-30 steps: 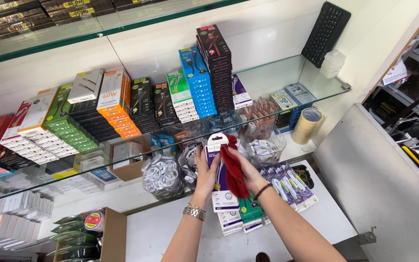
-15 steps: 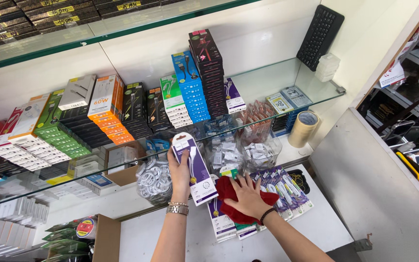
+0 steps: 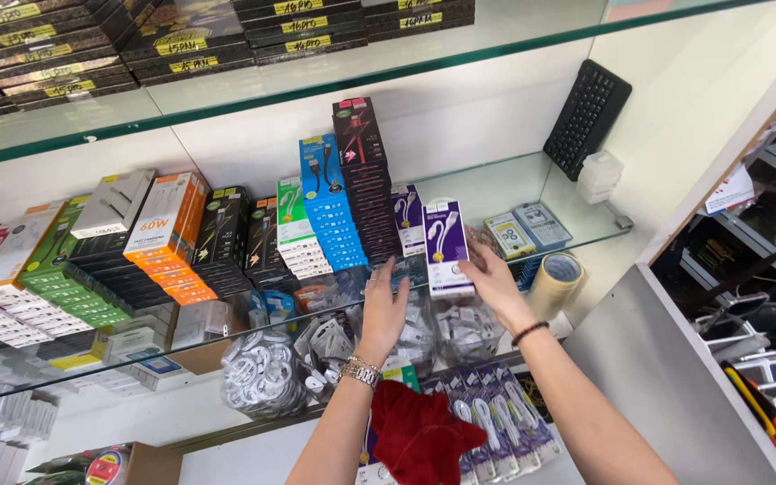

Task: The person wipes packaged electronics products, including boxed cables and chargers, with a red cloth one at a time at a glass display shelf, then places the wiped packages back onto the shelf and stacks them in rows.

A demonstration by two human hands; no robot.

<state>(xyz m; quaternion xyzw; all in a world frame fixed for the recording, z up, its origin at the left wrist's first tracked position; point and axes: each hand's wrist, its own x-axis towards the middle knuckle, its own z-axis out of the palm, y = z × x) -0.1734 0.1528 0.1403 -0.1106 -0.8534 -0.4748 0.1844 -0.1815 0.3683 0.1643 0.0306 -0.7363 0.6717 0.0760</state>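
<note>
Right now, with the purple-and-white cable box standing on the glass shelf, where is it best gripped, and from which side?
Probably by its two narrow long edges, around mid-height, coming from the front. The cable box stands upright, face out, at the open front edge of the glass shelf; the black box stack crowds its left. The right hand already touches its lower right edge; the left hand is just left of it.

Glass shelf (image 3: 496, 193) carries upright cable boxes (image 3: 343, 202).
</note>
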